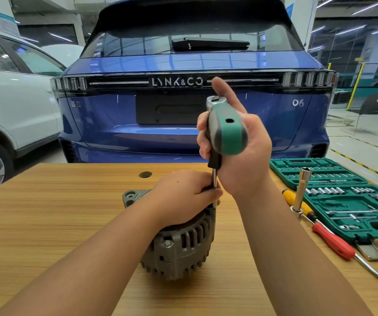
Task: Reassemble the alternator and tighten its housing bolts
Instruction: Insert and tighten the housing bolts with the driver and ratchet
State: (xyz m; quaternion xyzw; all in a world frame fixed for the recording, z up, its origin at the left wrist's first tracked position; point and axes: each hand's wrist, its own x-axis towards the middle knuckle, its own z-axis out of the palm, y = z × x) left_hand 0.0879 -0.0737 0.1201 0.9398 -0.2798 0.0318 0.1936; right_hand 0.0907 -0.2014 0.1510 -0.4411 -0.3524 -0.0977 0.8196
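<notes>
We steady the alternator [178, 242] on the table [46, 224] under our left hand [183, 192], whose fingers pinch the vertical extension shaft [214, 181]; directly above, our right hand [240, 151] grips the ratchet handle [226, 131].

"LYNK&CO", "06" on blue car [192, 115]

A light wood-grain bench [46, 224] carries everything. Near its middle sits the grey alternator [178, 245]. At the right edge lies an open green socket set case [343, 192], with a red-handled screwdriver [333, 241], a yellow-handled screwdriver [291, 198] and an upright silver socket extension [302, 190] just beside it.
</notes>
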